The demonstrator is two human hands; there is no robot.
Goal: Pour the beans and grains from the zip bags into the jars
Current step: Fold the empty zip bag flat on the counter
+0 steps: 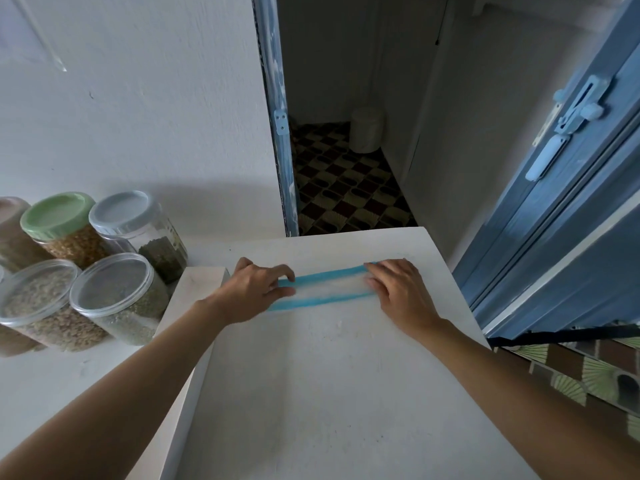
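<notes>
While the zip bag lies flat and limp on the far half of the matte white tabletop, the person has one hand on each end of it. The bag is thin clear film, almost lost against the surface, crossed by two soft blue strips running left to right. The left hand rests bent fingertips on the left end with the thumb lifted apart, pressing rather than pinching. The right hand lays nearly straight, close-set fingers over the right end. To the left stand round clear plastic jars. The two near ones have transparent lids and hold pale and greenish grains. Behind them a green-lidded jar of tan kernels stands beside a grey-lidded jar of dark green pulses. A blue door with a painted latch stands at the right.
</notes>
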